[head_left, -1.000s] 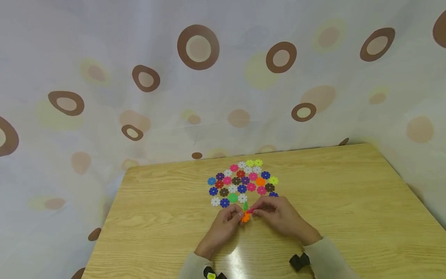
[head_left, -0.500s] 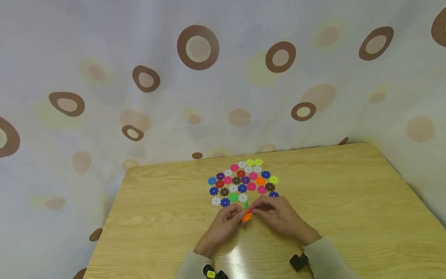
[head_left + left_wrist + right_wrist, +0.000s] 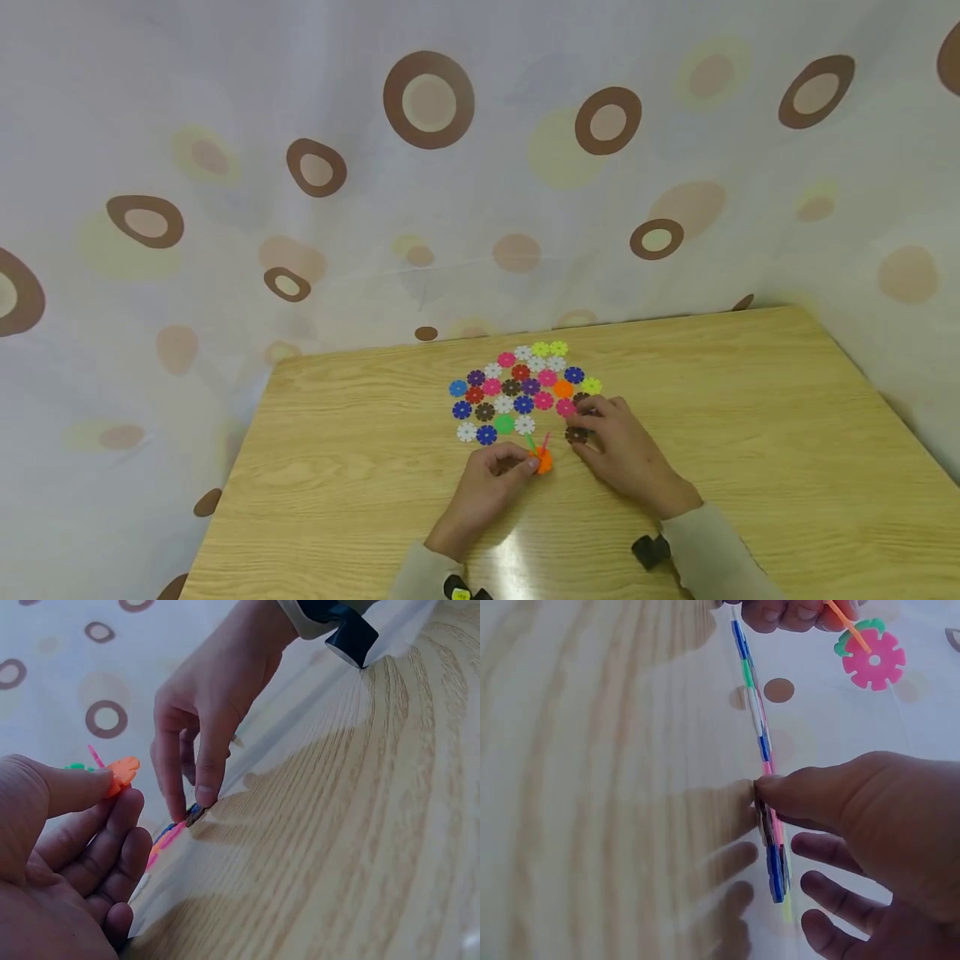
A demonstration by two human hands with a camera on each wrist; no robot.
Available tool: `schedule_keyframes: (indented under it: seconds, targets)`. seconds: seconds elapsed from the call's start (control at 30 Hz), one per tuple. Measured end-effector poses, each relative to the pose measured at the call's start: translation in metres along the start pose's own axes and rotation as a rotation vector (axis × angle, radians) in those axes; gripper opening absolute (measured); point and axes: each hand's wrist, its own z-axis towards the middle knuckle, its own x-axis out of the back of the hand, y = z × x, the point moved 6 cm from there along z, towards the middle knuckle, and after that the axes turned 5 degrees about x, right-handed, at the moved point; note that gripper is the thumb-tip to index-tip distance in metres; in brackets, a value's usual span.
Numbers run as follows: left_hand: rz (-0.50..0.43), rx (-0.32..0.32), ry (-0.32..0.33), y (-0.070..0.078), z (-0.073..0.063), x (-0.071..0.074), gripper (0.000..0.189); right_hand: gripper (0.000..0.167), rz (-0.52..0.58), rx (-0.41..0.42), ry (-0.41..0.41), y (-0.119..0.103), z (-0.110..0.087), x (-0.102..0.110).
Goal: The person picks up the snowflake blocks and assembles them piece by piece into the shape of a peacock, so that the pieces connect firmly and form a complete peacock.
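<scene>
My left hand (image 3: 489, 485) pinches an orange snowflake disc (image 3: 543, 461) between thumb and fingertips. Slotted into it are a pink disc (image 3: 881, 664) and a green disc (image 3: 842, 646), both clear of the table in the right wrist view. Farther right, my right hand (image 3: 628, 454) reaches down to the table, its thumb and fingertips at the edges of a brown snowflake disc (image 3: 576, 435). In the left wrist view that brown disc (image 3: 196, 816) is between the thumb and fingers, low at the tabletop. The right hand hides some discs behind it.
Many-coloured flat discs lie in a close group beyond the hands, among them a white disc (image 3: 467, 432), a blue disc (image 3: 486, 435) and a yellow disc (image 3: 592, 386). They lie on a wooden table (image 3: 345, 467) backed by a patterned wall covering (image 3: 480, 200).
My right hand has let go of the pink disc, now joined to the orange one, and moved right to the brown disc. The left hand, still holding the joined discs, has shifted slightly right.
</scene>
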Motion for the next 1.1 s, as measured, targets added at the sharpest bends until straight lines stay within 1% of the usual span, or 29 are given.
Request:
schedule_keyframes:
  seconds: [0.13,0.27,0.3,0.4,0.53,0.6,0.7,0.8,0.93,1.0,1.1]
  targets:
    - [0.005,-0.005,0.011,0.001,0.0,0.0,0.019,0.029,-0.015,-0.024,-0.013,0.0,-0.002,0.003]
    - [0.012,-0.002,0.014,0.002,0.0,0.0,0.02,0.021,0.057,-0.067,-0.032,0.003,-0.002,0.003]
    - [0.013,0.002,0.013,0.002,0.0,0.0,0.02,0.02,0.09,-0.081,-0.042,0.005,-0.003,0.003]
    - [0.011,0.018,0.013,0.001,0.0,0.001,0.02,0.017,0.248,-0.104,-0.068,0.008,-0.004,0.002]
    - [-0.015,0.025,0.013,0.001,-0.001,0.0,0.021,0.015,0.452,-0.088,-0.088,0.006,-0.003,0.005]
    - [-0.031,0.025,0.017,0.002,-0.001,0.0,0.021,0.016,0.509,-0.078,-0.092,0.004,-0.003,0.007]
    - [-0.054,0.034,0.03,0.002,-0.001,0.0,0.023,0.017,0.565,-0.067,-0.09,0.001,-0.003,0.011]
    - [-0.064,0.044,0.041,0.002,-0.002,0.0,0.023,0.012,0.602,-0.046,-0.076,-0.003,-0.003,0.013]
    - [-0.065,0.056,0.047,0.003,-0.002,0.0,0.024,0.01,0.623,0.006,-0.051,-0.009,-0.003,0.013]
    - [-0.061,0.06,0.046,0.003,-0.002,-0.001,0.024,0.009,0.614,0.035,-0.04,-0.011,-0.003,0.014]
    - [-0.049,0.057,0.042,0.004,-0.001,-0.001,0.025,0.01,0.565,0.086,-0.031,-0.013,-0.003,0.013]
